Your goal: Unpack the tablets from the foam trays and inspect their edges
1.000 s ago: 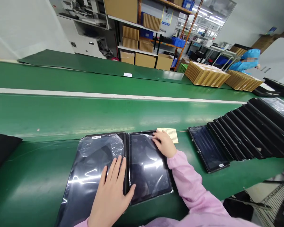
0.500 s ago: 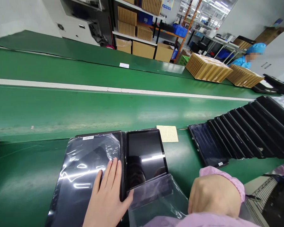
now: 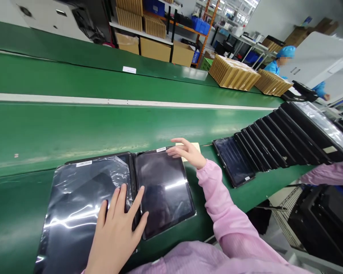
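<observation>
On the green bench lie two dark flat screen panels side by side. The left panel is covered by crinkled clear film with a white label at its top. My left hand lies spread on that panel's right side, its thumb and index fingertip reaching the edge of the other one. A clear film with a white label now covers the right screen panel. My right hand rests at that panel's top right corner, fingers stretched and no object gripped. Behind it, a cream sheet of small dots is partly hidden.
To the right, a row of overlapping black panels leans along the bench. Cardboard dividers stand on the far belt, past a white rail. A co-worker in a blue cap is beyond. Black trays sit at lower right.
My right hand has moved from the near right up to the right panel's top corner. The clear film, folded down before, now lies over that panel. My left hand stays on the left panel.
</observation>
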Motion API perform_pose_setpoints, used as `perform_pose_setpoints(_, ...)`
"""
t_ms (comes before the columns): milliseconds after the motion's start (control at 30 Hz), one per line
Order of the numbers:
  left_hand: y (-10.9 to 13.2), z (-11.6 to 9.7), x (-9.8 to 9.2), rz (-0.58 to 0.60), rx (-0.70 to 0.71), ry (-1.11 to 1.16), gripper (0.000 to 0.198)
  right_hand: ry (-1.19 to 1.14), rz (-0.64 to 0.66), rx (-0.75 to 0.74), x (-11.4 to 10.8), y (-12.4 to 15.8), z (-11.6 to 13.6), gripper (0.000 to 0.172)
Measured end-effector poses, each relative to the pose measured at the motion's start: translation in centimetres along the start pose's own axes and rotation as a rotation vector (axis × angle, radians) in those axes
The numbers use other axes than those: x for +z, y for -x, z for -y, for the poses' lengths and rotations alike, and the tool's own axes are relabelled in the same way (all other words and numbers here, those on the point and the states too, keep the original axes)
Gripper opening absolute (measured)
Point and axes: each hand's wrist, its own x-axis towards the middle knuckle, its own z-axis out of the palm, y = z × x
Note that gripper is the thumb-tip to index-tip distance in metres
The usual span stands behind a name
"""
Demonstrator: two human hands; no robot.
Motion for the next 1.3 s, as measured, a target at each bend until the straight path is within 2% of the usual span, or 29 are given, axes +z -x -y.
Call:
perform_pose_setpoints(67, -0.1, 0.0, -0.1, 0.016, 0.009, 0.004, 0.058, 0.083, -0.008, 0.043, 0.5, -0.8, -0.6, 0.043)
perform_pose_setpoints(167, -0.3, -0.1, -0.3, 0.025, 0.012, -0.002, 0.050, 0.209, -0.028, 0.080, 0.3, -0.5, -0.6, 0.056)
perform_pose_setpoints(300, -0.8, -0.4, -1.0, 0.036, 0.004, -0.033, 0.050, 0.339, -0.006, 0.111, 0.1, 1.1, 1.5, 0.067)
perform_pose_setpoints(367, -1.1, -0.5, -1.4, 0.061, -0.003, -0.040, 0.051, 0.305, 0.102, 0.040, 1.0, 1.6, 3.3, 0.071)
perform_pose_setpoints(467, -1.4, -0.6, -1.9, 0.098, -0.032, -0.037, 0.049, 0.067, 0.395, -0.171, 3.3, 1.0, 6.2, 0.066)
perform_pose_setpoints(533, -1.6, -0.7, -2.0, 0.129, -0.052, -0.025, 0.048, -0.072, 0.438, -0.219, 4.9, -0.3, 7.5, 0.059)
perform_pose_setpoints(633, -1.6, -0.7, -2.1, 0.161, -0.083, 0.009, 0.047, -0.169, 0.334, -0.041, 6.1, -2.6, 7.5, 0.054)
perform_pose_setpoints(700, -1.6, -0.7, -2.2, 0.167, -0.095, 0.037, 0.046, -0.159, 0.183, 0.126, 5.7, -3.5, 6.4, 0.048)
perform_pose_setpoints(767, -1.6, -0.6, -2.4, 0.165, -0.086, 0.049, 0.045, -0.109, 0.023, 0.214, 4.4, -3.3, 5.0, 0.042)
perform_pose_setpoints(900, -1.5, -0.5, -2.2, 0.140, -0.058, 0.045, 0.047, 0.003, -0.223, 0.231, 1.1, 0.4, 2.1, 0.039)
perform_pose_setpoints(1000, -1.4, -0.6, -1.6, 0.122, -0.067, 0.073, 0.048, 0.092, -0.381, 0.263, 0.3, 4.9, 0.2, 0.019)
perform_pose_setpoints(1067, -1.4, -0.7, -1.4, 0.117, -0.084, 0.106, 0.053, 0.132, -0.424, 0.286, 1.1, 7.6, -0.9, 0.026)
perform_pose_setpoints(1133, -1.3, -0.4, -1.8, 0.073, -0.159, 0.118, 0.060, 0.147, -0.438, 0.296, 2.4, 9.5, -1.8, 0.032)
perform_pose_setpoints(1233, -0.7, 1.4, -3.6, -0.051, -0.387, 0.025, 0.072, 0.150, -0.485, 0.276, 4.4, 10.6, -2.8, 0.028)
perform_pose_setpoints(1300, 0.2, 3.0, -5.1, -0.049, -0.516, -0.031, 0.080, 0.157, -0.529, 0.269, 5.1, 10.5, -3.3, 0.033)
